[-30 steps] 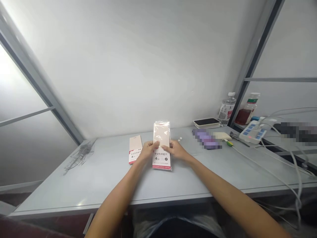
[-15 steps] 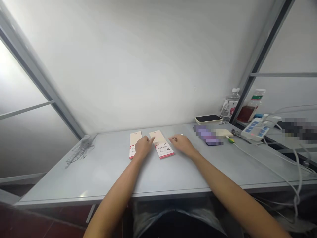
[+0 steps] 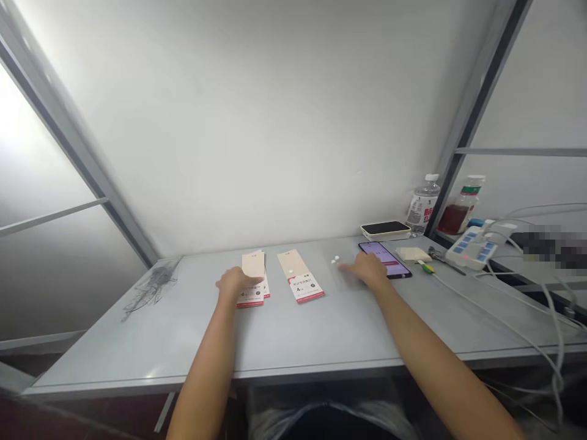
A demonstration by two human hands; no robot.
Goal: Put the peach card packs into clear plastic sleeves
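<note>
The grey desk spreads beneath everything. The left hand lies over the left side of two overlapping packs, its thumb stretched across the upper one; the other fingers are partly hidden, so whether they grip cannot be told. The right hand reaches forward well to the right, thumb stuck out, its remaining fingers too hidden to read. Between them lies a third pack, turned slightly askew, touched by neither hand. Flat card like this probably handles best by its edges, with light pressure so the upper pack does not slide on the lower. The phone sits just beside the right hand and could be knocked. Loose white bits lie near that thumb, easily brushed away.
</note>
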